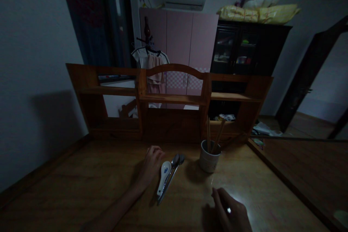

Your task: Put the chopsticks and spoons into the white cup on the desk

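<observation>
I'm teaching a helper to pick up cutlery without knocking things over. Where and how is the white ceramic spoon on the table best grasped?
Probably by its handle, the near end of the white ceramic spoon, pinched from above. It lies flat on the table with metal spoons tight along its right, so come from the left, where the left hand rests.

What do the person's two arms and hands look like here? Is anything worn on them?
Both forearms are bare, with no sleeve in view. The left hand shows no ring, watch or glove. The right hand has a small bright spot on one finger, possibly a ring, but the picture is too dark to be sure. No wristband or marking shows on either arm.
</observation>
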`<state>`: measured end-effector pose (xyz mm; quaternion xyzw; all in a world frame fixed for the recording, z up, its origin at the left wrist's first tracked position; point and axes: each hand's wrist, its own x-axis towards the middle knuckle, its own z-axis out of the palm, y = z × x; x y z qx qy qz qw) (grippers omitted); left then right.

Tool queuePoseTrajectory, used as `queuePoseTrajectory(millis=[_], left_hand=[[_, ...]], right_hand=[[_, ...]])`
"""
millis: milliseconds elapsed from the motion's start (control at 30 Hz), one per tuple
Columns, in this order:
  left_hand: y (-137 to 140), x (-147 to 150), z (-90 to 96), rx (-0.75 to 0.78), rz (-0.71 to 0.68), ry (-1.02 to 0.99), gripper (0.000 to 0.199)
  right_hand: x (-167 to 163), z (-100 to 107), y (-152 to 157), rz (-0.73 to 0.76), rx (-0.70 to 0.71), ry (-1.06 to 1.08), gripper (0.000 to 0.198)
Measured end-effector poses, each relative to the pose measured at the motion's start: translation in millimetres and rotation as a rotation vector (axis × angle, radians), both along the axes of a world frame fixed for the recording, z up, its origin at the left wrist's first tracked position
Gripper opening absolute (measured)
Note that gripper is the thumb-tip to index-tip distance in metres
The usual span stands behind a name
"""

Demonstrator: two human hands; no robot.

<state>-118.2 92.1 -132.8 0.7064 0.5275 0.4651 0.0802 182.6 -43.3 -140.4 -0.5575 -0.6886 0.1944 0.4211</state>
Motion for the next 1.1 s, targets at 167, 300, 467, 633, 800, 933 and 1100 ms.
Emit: queuePoseTrajectory(millis=[167, 300, 467, 633, 800, 933, 1100], left_hand=[[6.1, -3.0, -8.3, 0.019, 0.024, 0.035, 0.008], [5.9, -4.3, -8.9, 0.003, 0.009, 0.052, 0.004], [-0.6, -2.6, -0.6, -0.037, -0.011, 0.041, 0.007], [-4.0, -1.7, 4.9, -0.082, 0.013, 0.024, 0.007], [-1.1, -3.3, 2.8, -0.087, 0.005, 0.032, 0.009], [0.3, -2.9, 2.4, -0.124, -0.029, 0.014, 0.013], [1.5, -2.8, -0.1, -0.16, -0.056, -0.038, 0.016]], right_hand=[[-1.7, 3.6, 0.0, -0.007, 0.045, -0.037, 0.045], [-4.2, 8.6, -2.1, -0.017, 0.05, -0.032, 0.046], [-3.6, 4.7, -2.1, -0.018, 0.0, -0.005, 0.047], [-2.7, 3.4, -1.5, 0.01, -0.005, -0.016, 0.047], [-4.6, 4.9, -3.3, -0.002, 0.004, -0.018, 0.045], [-3.7, 1.9, -2.7, -0.007, -0.022, -0.014, 0.045], [-2.2, 1.4, -0.6, 0.017, -0.007, -0.028, 0.043]])
